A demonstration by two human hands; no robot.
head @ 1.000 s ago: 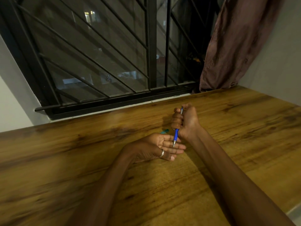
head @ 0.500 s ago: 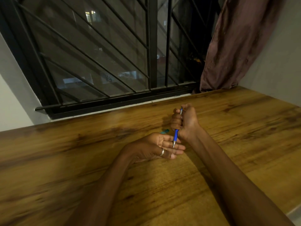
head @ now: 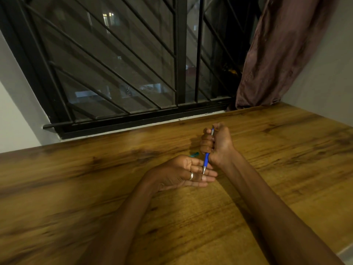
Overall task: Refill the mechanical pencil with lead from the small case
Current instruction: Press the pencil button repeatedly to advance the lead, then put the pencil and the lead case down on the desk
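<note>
My right hand is closed in a fist around a blue mechanical pencil, held nearly upright with its metal tip pointing down and my thumb near its top end. The tip hovers just over the fingers of my left hand, which lies palm up on the wooden table with fingers apart and a ring on one finger. A small teal lead case peeks out on the table just behind my left hand, mostly hidden by it.
A barred window runs along the table's far edge. A brown curtain hangs at the back right beside a grey wall. The table's right front edge shows at the lower right corner.
None of note: both hands and the pencil hold almost the same pose across the frames.
</note>
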